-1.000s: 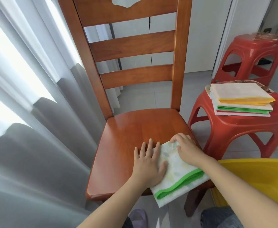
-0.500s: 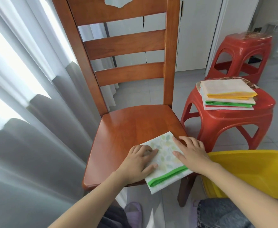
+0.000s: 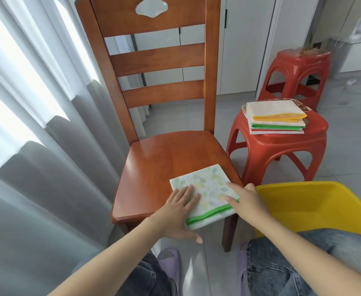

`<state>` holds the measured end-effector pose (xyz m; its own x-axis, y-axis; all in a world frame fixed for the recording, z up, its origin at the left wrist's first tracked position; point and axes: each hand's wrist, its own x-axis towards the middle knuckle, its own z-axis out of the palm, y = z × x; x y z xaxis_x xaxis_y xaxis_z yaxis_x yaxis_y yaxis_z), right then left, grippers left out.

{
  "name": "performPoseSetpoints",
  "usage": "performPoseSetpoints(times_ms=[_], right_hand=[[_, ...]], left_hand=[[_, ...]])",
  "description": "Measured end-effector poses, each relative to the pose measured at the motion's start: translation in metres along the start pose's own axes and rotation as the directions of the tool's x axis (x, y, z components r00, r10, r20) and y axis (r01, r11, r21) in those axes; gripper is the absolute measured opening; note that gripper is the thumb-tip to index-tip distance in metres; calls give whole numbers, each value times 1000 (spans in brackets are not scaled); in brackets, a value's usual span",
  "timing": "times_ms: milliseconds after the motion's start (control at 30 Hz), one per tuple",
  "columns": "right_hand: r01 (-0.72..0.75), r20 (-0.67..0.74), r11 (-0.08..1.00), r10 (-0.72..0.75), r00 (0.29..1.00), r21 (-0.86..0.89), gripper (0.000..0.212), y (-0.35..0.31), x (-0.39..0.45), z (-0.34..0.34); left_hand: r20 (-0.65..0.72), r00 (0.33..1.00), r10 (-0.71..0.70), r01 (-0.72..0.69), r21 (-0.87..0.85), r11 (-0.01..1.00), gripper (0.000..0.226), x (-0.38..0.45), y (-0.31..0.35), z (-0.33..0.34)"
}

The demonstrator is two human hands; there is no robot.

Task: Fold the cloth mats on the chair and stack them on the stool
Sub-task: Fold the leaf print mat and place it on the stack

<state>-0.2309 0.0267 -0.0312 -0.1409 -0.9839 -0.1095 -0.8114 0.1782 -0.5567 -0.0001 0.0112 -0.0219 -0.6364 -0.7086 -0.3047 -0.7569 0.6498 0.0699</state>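
A folded cloth mat (image 3: 207, 186) with a leaf print and a green hem lies at the front right corner of the wooden chair seat (image 3: 164, 159), its hem hanging over the edge. My left hand (image 3: 178, 210) rests flat on the mat's left side, fingers spread. My right hand (image 3: 244, 199) touches the mat's right edge, fingers laid on top. On the nearer red stool (image 3: 282, 146) sits a stack of folded mats (image 3: 275, 117), a yellow-hemmed one on top, a green-hemmed one below it.
A yellow plastic tub (image 3: 316, 208) stands at the right of the chair, close to my right arm. A second red stool (image 3: 299, 73) is further back. Grey curtains (image 3: 36, 124) hang on the left. My knees and purple slippers (image 3: 171, 265) are below.
The mat has been smoothed and shifted slightly; my left hand slid to its left side and lies flat, my right hand moved to the right edge. The view has tilted up and back.
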Motion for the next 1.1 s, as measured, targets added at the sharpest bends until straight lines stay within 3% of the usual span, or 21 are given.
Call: performPoseSetpoints(times_ms=[167, 300, 433, 567, 667, 800, 900, 1000, 1100], right_hand=[[-48, -48, 909, 74, 996, 415, 33, 2, -12, 1], [49, -79, 828, -6, 997, 558, 16, 4, -18, -5], [100, -78, 795, -66, 995, 598, 18, -3, -16, -25], [39, 13, 590, -84, 996, 807, 19, -19, -15, -63], [110, -8, 623, -164, 986, 774, 26, -24, -10, -97], [218, -169, 714, -141, 976, 666, 13, -28, 11, -134], [232, -251, 676, -72, 965, 699, 10, -22, 35, -154], [226, -300, 655, 1, 954, 721, 6, -8, 64, -169], [198, -327, 642, 87, 941, 741, 11, 12, 99, -183]], left_hand=[[-106, 994, 14, -18, -34, 999, 83, -5, 9, 12], [-246, 967, 67, -122, -216, 969, 54, -16, 5, 4], [-433, 899, -67, -120, -390, 913, 34, -21, 7, -23], [-526, 817, -236, -95, -526, 845, 23, -17, 7, -64], [-557, 771, -308, -130, -611, 781, 16, -8, 11, -98], [-521, 737, -430, -167, -757, 631, 14, 24, 22, -139], [-435, 698, -568, -181, -875, 448, 26, 57, 35, -161], [-330, 785, -524, -234, -941, 243, 46, 86, 47, -175], [-320, 844, -430, -260, -946, 194, 63, 126, 49, -179]])
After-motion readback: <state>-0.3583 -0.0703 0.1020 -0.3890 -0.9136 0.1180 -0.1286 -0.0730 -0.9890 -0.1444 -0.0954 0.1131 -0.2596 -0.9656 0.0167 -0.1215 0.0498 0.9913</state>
